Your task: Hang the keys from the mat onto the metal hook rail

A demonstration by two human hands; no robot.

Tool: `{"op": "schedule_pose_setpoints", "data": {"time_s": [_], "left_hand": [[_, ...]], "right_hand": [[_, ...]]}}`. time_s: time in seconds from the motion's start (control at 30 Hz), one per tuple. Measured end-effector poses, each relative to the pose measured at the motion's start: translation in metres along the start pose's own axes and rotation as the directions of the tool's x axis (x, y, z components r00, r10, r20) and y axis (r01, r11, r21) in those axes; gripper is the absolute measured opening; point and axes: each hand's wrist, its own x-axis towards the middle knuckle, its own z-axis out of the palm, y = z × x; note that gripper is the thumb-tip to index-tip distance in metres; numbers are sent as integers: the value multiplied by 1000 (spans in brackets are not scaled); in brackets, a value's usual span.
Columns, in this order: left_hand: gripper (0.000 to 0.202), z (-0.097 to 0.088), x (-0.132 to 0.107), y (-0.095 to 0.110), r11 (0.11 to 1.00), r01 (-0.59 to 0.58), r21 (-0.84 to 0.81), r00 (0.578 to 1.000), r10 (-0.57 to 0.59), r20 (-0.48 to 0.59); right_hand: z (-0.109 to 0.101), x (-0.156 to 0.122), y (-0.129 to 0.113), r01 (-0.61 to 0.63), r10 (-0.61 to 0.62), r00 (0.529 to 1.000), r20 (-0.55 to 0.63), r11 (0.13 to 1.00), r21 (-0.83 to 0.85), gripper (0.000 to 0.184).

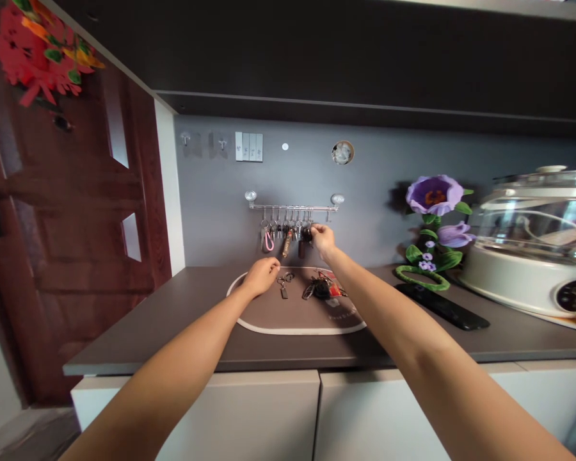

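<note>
Handling hanging keys point(298, 232)

The right hand's point(323, 242) fingers pinch a dark fob point(307, 235) just below the hook rail point(297, 208); more keys hang to their left. The left hand's point(261, 277) fingers curl over the mat point(269, 315), a loose keyring point(284, 292) just right of them; I cannot tell if they grip anything. A light pinch, without tugging the rail, serves best.

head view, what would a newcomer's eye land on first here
Probably the right hand, at the keys hanging from the wall rail mid-view, with the left hand lower, by the mat. Next might come the large purple flower on the right, beside the clear-lidded appliance. The red floral decoration high on the brown door at far left also stands out.
</note>
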Motion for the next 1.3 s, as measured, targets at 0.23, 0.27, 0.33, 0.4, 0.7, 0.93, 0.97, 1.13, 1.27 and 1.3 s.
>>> {"op": "schedule_pose_setpoints", "data": {"time_s": [0.23, 0.27, 0.33, 0.4, 0.7, 0.93, 0.97, 1.13, 1.27, 1.3], "left_hand": [[21, 1, 0, -5, 999, -36, 30, 999, 35, 26], [21, 1, 0, -5, 999, -37, 38, 999, 36, 30], [21, 1, 0, -6, 998, -42, 56, 998, 39, 38], [22, 2, 0, -7, 996, -51, 73, 998, 47, 52], [21, 6, 2, -10, 989, -116, 88, 984, 102, 143], [17, 8, 3, -10, 989, -93, 115, 975, 67, 212], [17, 8, 3, -9, 989, -93, 116, 974, 67, 214], [22, 8, 1, -4, 991, -98, 89, 972, 77, 221], [24, 9, 0, -1, 995, -68, 77, 976, 50, 210], [24, 10, 0, -1, 996, -57, 74, 977, 41, 210]], "right_hand": [[-3, -37, -25, -133, 131, 991, 30, 989, 59, 19], [-4, -43, -27, -132, 129, 990, 46, 990, 53, 20], [-7, -56, -28, -135, 133, 987, 89, 991, 11, 20], [-10, -66, -26, -119, 123, 981, 150, 992, -37, 18], [-19, -90, -6, 191, -14, 901, 433, 909, -369, 13], [-20, -89, -4, 381, -61, 834, 548, 782, -494, 14], [-20, -89, -3, 385, -59, 833, 550, 776, -500, 14], [-18, -88, 3, 395, -49, 825, 563, 763, -511, 15], [-16, -89, 3, 404, -41, 815, 578, 755, -517, 15], [-15, -89, 4, 404, -41, 815, 578, 754, -517, 15]]}}
